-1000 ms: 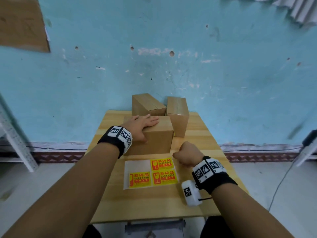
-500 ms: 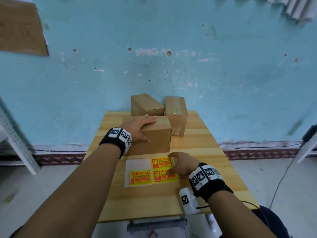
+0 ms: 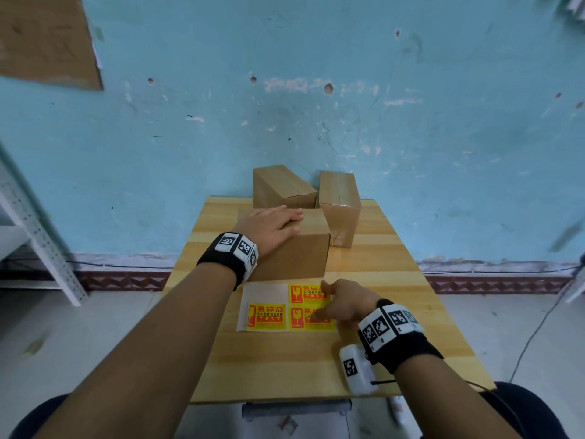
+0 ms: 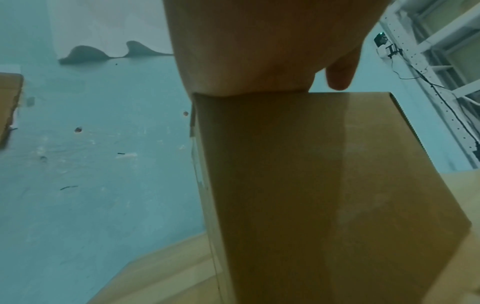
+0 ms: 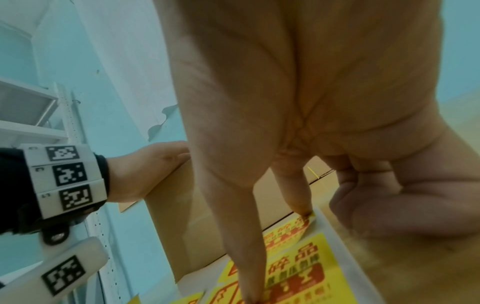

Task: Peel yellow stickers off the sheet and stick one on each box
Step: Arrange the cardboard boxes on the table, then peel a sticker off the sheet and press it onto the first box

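Note:
A white backing sheet [image 3: 264, 293] lies near the front of the wooden table [image 3: 395, 280], its top-left slot bare. Three yellow stickers remain on it: top right [image 3: 305, 294], bottom left [image 3: 267, 316] and bottom right [image 3: 300, 321]. My right hand [image 3: 321, 301] rests on the right two. In the right wrist view its index fingertip [image 5: 303, 211] touches the far sticker's corner and its thumb [image 5: 241, 246] presses the nearer sticker [image 5: 306, 273], with the other fingers curled. My left hand [image 3: 296, 221] lies flat on the near cardboard box [image 3: 294, 251], its thumb [image 4: 340, 78] over the edge.
Two more plain cardboard boxes stand at the table's back against the blue wall, one on the left [image 3: 281, 186] and one on the right [image 3: 340, 210]. A white metal rack [image 3: 31, 229] stands at the left. A cable [image 3: 535, 331] trails over the floor at the right.
My right hand has left its fisted spot on the table beside the box. It moved left onto the sticker sheet, with thumb and index now extended. The left hand stayed on the box.

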Available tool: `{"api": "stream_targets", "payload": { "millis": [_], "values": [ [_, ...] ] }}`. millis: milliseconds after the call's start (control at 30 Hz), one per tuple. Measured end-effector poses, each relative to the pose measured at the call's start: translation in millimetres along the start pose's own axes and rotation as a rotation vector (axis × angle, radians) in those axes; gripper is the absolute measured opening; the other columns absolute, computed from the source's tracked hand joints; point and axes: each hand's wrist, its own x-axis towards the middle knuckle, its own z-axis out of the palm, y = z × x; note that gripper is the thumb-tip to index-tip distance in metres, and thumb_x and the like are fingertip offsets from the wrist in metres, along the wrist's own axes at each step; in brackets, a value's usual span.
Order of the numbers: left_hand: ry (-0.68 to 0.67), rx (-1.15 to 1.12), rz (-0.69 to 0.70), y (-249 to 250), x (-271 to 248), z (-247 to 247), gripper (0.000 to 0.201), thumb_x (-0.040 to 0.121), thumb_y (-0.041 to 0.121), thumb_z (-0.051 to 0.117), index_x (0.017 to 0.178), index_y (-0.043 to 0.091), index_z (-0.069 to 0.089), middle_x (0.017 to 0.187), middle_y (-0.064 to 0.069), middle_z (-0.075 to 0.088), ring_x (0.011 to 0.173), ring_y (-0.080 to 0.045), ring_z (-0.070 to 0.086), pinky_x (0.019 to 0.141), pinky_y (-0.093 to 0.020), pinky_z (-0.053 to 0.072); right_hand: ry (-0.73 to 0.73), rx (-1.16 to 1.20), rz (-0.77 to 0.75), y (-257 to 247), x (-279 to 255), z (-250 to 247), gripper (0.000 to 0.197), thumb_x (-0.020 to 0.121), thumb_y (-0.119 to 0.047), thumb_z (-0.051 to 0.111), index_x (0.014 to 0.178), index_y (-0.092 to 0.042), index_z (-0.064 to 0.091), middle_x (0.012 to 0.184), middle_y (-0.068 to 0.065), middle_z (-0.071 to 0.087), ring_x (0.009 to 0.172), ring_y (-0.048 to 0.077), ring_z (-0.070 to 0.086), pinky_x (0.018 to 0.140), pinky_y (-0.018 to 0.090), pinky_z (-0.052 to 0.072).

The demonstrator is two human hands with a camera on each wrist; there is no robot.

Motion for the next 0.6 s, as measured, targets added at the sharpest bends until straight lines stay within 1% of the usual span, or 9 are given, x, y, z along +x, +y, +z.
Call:
{"api": "stream_targets", "payload": {
  "millis": [67,133,200,267,400,467,500,567,600],
  "values": [
    [0.001,0.03,-0.011,1.2,0.3,0.6,0.043,0.105,0.042,0.029,0.145,0.038,0.043,0.158,0.02,0.032,0.149,-0.01,0.024,0.118,-0.038,0.019,-0.007,0.002,-0.007,-0.2,2.3,0.8,0.087,0.079,-0.048,0.077,0.15,-0.017,0.04,0.122,0.004,0.061,0.107,0.021,0.06,0.086,0.031,0.051],
    [0.03,0.147,-0.02,0.4,0.3,2.1,0.043,0.105,0.043,0.025,0.145,0.04,0.043,0.156,0.009,0.033,0.145,-0.017,0.029,0.114,-0.04,0.022,-0.015,-0.01,-0.018,-0.5,4.7,-0.7,0.085,0.08,-0.048,0.077,0.149,-0.017,0.04,0.112,0.002,0.06,0.098,0.019,0.059,0.081,0.03,0.05],
    [0.077,0.275,-0.046,1.3,-1.6,5.4,0.045,0.104,0.049,0.023,0.146,0.046,0.04,0.141,-0.002,0.041,0.131,-0.021,0.039,0.103,-0.039,0.029,-0.027,-0.021,-0.024,0.7,6.3,-3.4,0.084,0.081,-0.047,0.076,0.15,-0.016,0.039,0.122,0.006,0.062,0.104,0.022,0.06,0.087,0.032,0.05],
    [0.119,0.386,-0.104,7.9,-5.1,11.0,0.046,0.102,0.054,0.021,0.145,0.051,0.036,0.127,-0.004,0.044,0.119,-0.022,0.044,0.094,-0.038,0.034,-0.04,-0.02,-0.024,1.8,6.2,-5.2,0.085,0.082,-0.046,0.076,0.152,-0.016,0.038,0.126,0.008,0.063,0.11,0.025,0.061,0.091,0.034,0.051],
    [0.077,0.457,-0.283,33.2,-7.6,6.2,0.053,0.099,0.059,0.027,0.151,0.048,0.023,0.145,-0.012,0.032,0.128,-0.029,0.037,0.096,-0.044,0.035,-0.067,-0.016,-0.01,-2.2,7.3,-5.2,0.084,0.085,-0.043,0.072,0.154,-0.016,0.033,0.104,0.004,0.06,0.09,0.022,0.057,0.077,0.032,0.048],
    [0.155,0.377,-0.319,46.9,-15.0,-4.0,0.061,0.096,0.052,0.043,0.152,0.036,0.024,0.144,-0.016,0.031,0.126,-0.031,0.039,0.096,-0.044,0.041,-0.062,-0.018,-0.003,-3.8,8.0,-5.4,0.082,0.085,-0.042,0.071,0.153,-0.016,0.033,0.101,0.003,0.059,0.09,0.022,0.057,0.077,0.031,0.046],
    [0.238,0.273,-0.318,53.5,-22.5,-13.0,0.059,0.094,0.045,0.048,0.149,0.028,0.031,0.139,-0.017,0.036,0.12,-0.031,0.044,0.093,-0.043,0.045,-0.057,-0.018,-0.006,-3.9,8.2,-5.6,0.082,0.085,-0.042,0.071,0.153,-0.016,0.034,0.098,0.002,0.059,0.088,0.021,0.057,0.075,0.032,0.046],
    [0.346,-0.029,-0.24,62.4,-43.7,-29.0,0.034,0.094,0.029,0.049,0.126,0.018,0.049,0.113,-0.008,0.056,0.095,-0.023,0.057,0.077,-0.039,0.05,-0.055,0.021,-0.012,-2.5,8.0,-5.5,0.079,0.084,-0.038,0.073,0.151,-0.017,0.036,0.097,0.002,0.06,0.074,0.017,0.056,0.065,0.03,0.047],
    [0.298,-0.123,-0.184,65.1,-55.8,-34.7,0.018,0.094,0.025,0.048,0.111,0.02,0.053,0.093,-0.001,0.06,0.08,-0.018,0.058,0.065,-0.035,0.048,-0.056,0.058,-0.015,-0.9,8.3,-5.4,0.079,0.084,-0.034,0.074,0.151,-0.018,0.037,0.102,0.003,0.062,0.067,0.015,0.054,0.058,0.028,0.046]
  ]
}}
